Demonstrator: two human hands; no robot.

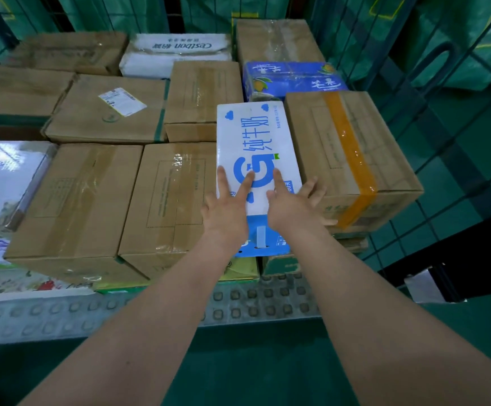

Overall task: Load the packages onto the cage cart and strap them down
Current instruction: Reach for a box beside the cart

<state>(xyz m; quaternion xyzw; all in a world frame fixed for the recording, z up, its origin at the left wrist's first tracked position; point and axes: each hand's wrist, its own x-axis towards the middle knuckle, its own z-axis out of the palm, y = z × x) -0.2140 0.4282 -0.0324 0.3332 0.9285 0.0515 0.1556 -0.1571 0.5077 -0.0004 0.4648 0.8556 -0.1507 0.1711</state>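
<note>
A white and blue milk carton box (253, 136) lies lengthwise on the cart's top layer, wedged between a brown box (171, 200) on its left and a brown box with orange tape (352, 159) on its right. My left hand (226, 203) rests flat on the near end of the milk box with straight, spread fingers. My right hand (294, 203) lies beside it, fingers spread over the box's right edge, thumb pointing right. Several more brown boxes fill the cart around them.
The cart's studded metal front edge (150, 306) runs across below the boxes. Wire mesh walls (449, 118) close the back and right side. A white printed box (1, 183) sits at the left, a blue tissue pack (291, 79) and a white tissue pack (177, 54) behind.
</note>
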